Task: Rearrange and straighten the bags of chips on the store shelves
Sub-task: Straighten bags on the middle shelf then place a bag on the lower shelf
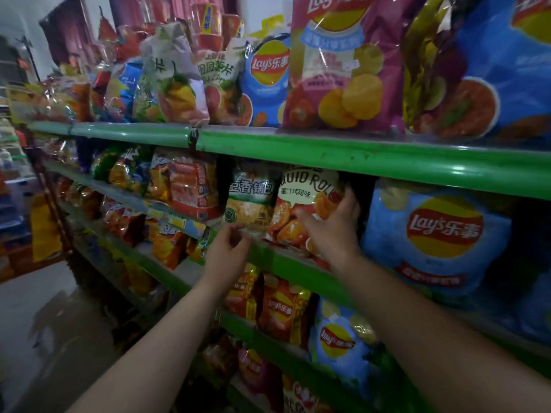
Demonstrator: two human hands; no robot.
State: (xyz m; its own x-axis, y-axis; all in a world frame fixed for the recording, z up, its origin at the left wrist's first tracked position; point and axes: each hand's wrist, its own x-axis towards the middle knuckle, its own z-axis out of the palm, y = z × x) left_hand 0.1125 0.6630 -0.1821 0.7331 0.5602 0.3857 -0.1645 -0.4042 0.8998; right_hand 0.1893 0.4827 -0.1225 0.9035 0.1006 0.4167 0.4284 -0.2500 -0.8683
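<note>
Store aisle, dim light. Green shelves (372, 158) ran in tiers, packed with snack bags; grey floor (44, 317) lay open at left. On the middle tier, the orange squid-roll bag (301, 210) stood upright against the green-and-white bag (250, 201), with a dark gap at its right before the big blue Lay's bag (441, 234). Right hand (334, 225) lay spread on the orange bag's front, fingers curled round its right edge. Left hand (229, 248) pinched the green-and-white bag's clear bottom seam at the shelf lip.
</note>
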